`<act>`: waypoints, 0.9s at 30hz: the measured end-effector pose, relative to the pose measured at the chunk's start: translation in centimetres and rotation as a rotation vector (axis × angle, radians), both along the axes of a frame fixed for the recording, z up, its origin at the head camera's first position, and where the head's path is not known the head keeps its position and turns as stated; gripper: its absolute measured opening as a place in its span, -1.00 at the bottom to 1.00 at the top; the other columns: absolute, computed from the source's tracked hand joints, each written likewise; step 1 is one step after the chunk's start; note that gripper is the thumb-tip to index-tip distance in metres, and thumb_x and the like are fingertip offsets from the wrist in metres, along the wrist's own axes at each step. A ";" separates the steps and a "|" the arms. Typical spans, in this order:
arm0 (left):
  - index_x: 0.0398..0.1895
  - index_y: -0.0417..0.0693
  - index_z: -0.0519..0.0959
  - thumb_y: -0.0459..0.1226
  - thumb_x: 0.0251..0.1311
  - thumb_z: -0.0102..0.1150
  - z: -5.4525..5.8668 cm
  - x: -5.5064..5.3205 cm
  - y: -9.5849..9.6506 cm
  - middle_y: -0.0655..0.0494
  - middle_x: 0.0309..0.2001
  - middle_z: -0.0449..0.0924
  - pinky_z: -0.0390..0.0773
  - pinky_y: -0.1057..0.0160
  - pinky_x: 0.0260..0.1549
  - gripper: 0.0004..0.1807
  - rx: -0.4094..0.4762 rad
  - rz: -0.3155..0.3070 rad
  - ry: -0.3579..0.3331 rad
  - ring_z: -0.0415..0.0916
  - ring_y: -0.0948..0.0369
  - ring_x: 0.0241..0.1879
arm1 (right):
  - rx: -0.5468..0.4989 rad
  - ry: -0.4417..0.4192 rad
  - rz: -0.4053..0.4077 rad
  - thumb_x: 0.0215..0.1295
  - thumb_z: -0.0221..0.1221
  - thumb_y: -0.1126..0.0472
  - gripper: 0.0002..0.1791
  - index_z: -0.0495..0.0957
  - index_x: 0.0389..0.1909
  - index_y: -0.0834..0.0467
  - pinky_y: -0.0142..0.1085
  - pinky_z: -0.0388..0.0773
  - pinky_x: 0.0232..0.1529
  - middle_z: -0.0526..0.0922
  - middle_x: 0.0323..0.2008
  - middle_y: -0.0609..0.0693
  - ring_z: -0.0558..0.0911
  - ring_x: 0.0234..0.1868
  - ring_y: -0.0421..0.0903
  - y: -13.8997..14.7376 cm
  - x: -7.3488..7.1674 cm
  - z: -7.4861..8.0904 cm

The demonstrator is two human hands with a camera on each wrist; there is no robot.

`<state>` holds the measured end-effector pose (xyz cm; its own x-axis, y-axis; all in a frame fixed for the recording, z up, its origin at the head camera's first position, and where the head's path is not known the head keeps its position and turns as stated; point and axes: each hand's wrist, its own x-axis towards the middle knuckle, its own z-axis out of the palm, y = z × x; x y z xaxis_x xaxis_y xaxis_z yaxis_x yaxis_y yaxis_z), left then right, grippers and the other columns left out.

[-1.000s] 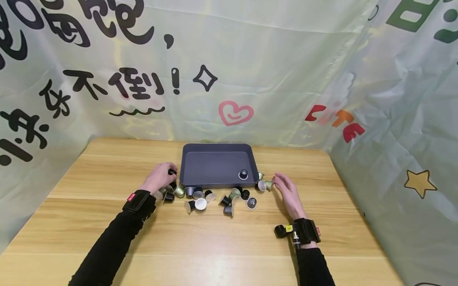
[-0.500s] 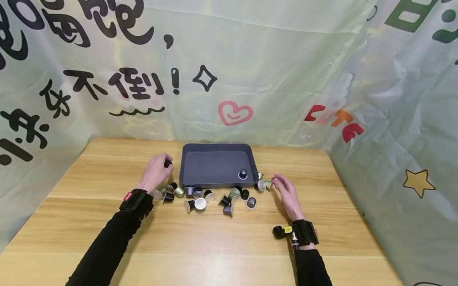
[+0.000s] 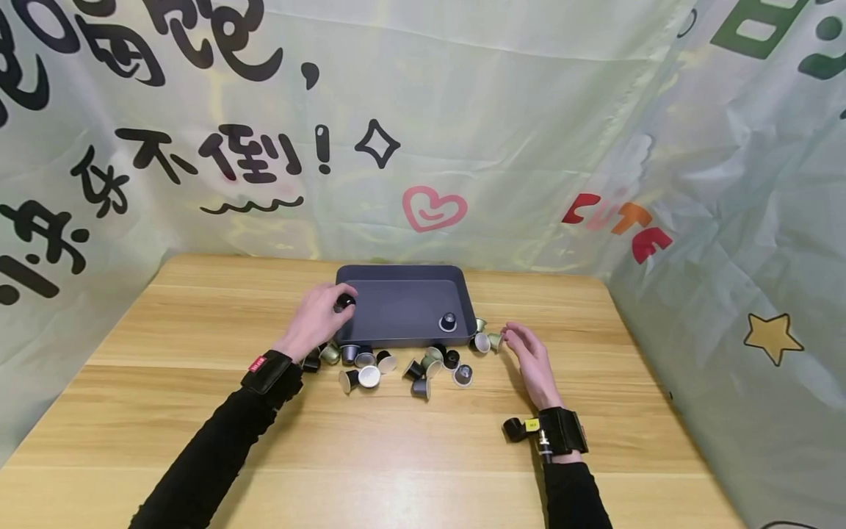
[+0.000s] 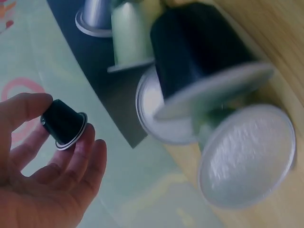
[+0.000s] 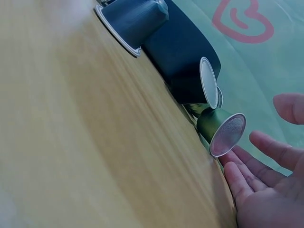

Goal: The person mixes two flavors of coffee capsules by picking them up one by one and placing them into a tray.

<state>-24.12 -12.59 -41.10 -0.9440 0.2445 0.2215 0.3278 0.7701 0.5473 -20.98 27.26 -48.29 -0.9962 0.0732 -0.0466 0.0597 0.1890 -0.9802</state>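
My left hand pinches a black coffee capsule between thumb and fingers, over the left side of the dark grey tray. In the left wrist view that black capsule shows its rim toward the fingers. One dark capsule stands on the tray near its front right corner. My right hand lies at the tray's right with fingers loosely bent and holding nothing. By its fingertips is a green capsule on its side; I cannot tell whether they touch.
Several capsules lie loose along the tray's front edge, among them a white-lidded one and a dark one. Others sit partly hidden below the left wrist. A printed cloth hangs behind the wooden table.
My left hand lifts the black capsule from beside the tray's left end, first drawing back left, then moving right to above the tray. My right hand stays nearly still.
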 end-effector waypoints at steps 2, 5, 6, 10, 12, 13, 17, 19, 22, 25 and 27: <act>0.11 -0.20 0.60 -0.32 0.33 0.20 -0.2 0.0 0.4 -0.23 -0.01 0.63 0.57 -0.01 -0.14 -0.68 -0.019 -0.025 0.015 0.57 -0.06 -0.11 | -0.006 0.000 -0.001 0.57 -0.02 -0.02 -0.41 0.26 0.44 0.25 -0.59 0.36 0.29 0.41 0.39 0.22 0.48 0.13 -0.43 0.0 0.0 0.0; 0.10 -0.20 0.60 -0.34 0.30 0.23 -0.6 0.0 0.7 -0.22 -0.06 0.64 0.60 -0.01 -0.17 -0.69 -0.049 -0.047 0.035 0.59 -0.05 -0.15 | -0.007 0.004 -0.001 0.57 -0.02 0.00 -0.42 0.27 0.43 0.26 -0.57 0.36 0.30 0.41 0.39 0.23 0.49 0.13 -0.42 -0.1 0.0 0.0; 0.09 -0.20 0.60 -0.34 0.29 0.24 -0.8 0.0 0.8 -0.22 -0.07 0.65 0.60 -0.01 -0.18 -0.68 -0.057 -0.050 0.044 0.59 -0.05 -0.16 | -0.007 0.004 -0.002 0.57 -0.01 0.00 -0.42 0.28 0.43 0.27 -0.57 0.36 0.30 0.41 0.39 0.22 0.49 0.13 -0.42 -0.1 0.0 0.0; 0.14 -0.20 0.57 -0.35 0.27 0.26 -1.2 0.0 0.9 -0.22 -0.08 0.67 0.60 -0.05 -0.15 -0.63 -0.073 -0.057 0.057 0.61 -0.08 -0.14 | -0.017 0.007 -0.006 0.57 0.00 0.03 -0.44 0.31 0.40 0.28 -0.59 0.36 0.27 0.43 0.38 0.23 0.50 0.13 -0.39 -0.1 0.1 -0.1; 0.18 -0.21 0.54 -0.34 0.27 0.26 -1.3 0.0 0.8 -0.23 -0.04 0.66 0.61 -0.08 -0.08 -0.60 -0.059 -0.060 0.044 0.62 -0.11 -0.08 | -0.021 0.006 -0.007 0.56 0.01 0.04 -0.46 0.32 0.39 0.28 -0.60 0.37 0.26 0.44 0.37 0.23 0.50 0.13 -0.37 -0.1 0.2 -0.1; 0.21 -0.21 0.52 -0.33 0.28 0.25 -1.4 0.0 0.7 -0.25 -0.01 0.65 0.60 -0.10 -0.04 -0.57 -0.044 -0.059 0.030 0.62 -0.13 -0.05 | -0.022 0.006 -0.008 0.56 0.01 0.04 -0.46 0.33 0.38 0.27 -0.60 0.37 0.25 0.45 0.37 0.23 0.51 0.14 -0.37 -0.1 0.2 -0.1; 0.31 -0.23 0.43 -0.29 0.33 0.21 -1.4 0.6 -0.1 -0.35 0.18 0.55 0.49 -0.23 0.20 -0.50 0.075 -0.022 -0.027 0.51 -0.21 0.17 | -0.016 -0.002 -0.011 0.55 0.03 0.03 -0.47 0.35 0.38 0.25 -0.58 0.35 0.27 0.45 0.37 0.22 0.50 0.15 -0.36 -0.1 0.3 -0.1; 0.35 -0.24 0.41 -0.27 0.36 0.18 -1.4 1.1 -0.8 -0.37 0.26 0.48 0.39 -0.30 0.29 -0.48 0.148 0.005 -0.044 0.43 -0.24 0.26 | -0.017 -0.003 -0.012 0.55 0.03 0.04 -0.47 0.35 0.37 0.25 -0.59 0.35 0.27 0.45 0.37 0.23 0.50 0.15 -0.37 -0.1 0.3 -0.1; 0.37 -0.26 0.38 -0.26 0.38 0.15 -1.6 2.0 -2.2 -0.38 0.32 0.42 0.28 -0.34 0.36 -0.47 0.230 0.041 -0.059 0.35 -0.27 0.32 | -0.015 -0.002 -0.014 0.55 0.04 0.04 -0.47 0.36 0.37 0.26 -0.61 0.35 0.27 0.45 0.37 0.23 0.50 0.14 -0.40 -0.2 0.3 -0.1; 0.37 -0.28 0.37 -0.23 0.40 0.14 -2.1 2.8 -3.6 -0.39 0.33 0.40 0.28 -0.36 0.35 -0.46 0.280 0.070 -0.075 0.33 -0.29 0.33 | -0.015 0.007 -0.018 0.54 0.05 0.06 -0.48 0.36 0.36 0.27 -0.61 0.35 0.25 0.45 0.36 0.24 0.50 0.12 -0.42 -0.1 0.2 -0.2; 0.37 -0.30 0.36 -0.23 0.41 0.13 -2.5 3.2 -4.2 -0.41 0.32 0.40 0.30 -0.36 0.33 -0.46 0.298 0.076 -0.088 0.33 -0.31 0.32 | -0.015 0.011 -0.018 0.54 0.05 0.09 -0.49 0.36 0.36 0.27 -0.62 0.35 0.24 0.45 0.36 0.25 0.51 0.11 -0.44 -0.1 0.2 -0.1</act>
<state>-20.92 -16.82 -43.64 -0.9758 0.1089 0.1895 0.2168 0.5922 0.7761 -20.82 27.13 -48.39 -0.9952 0.0908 -0.0365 0.0519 0.1732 -0.9835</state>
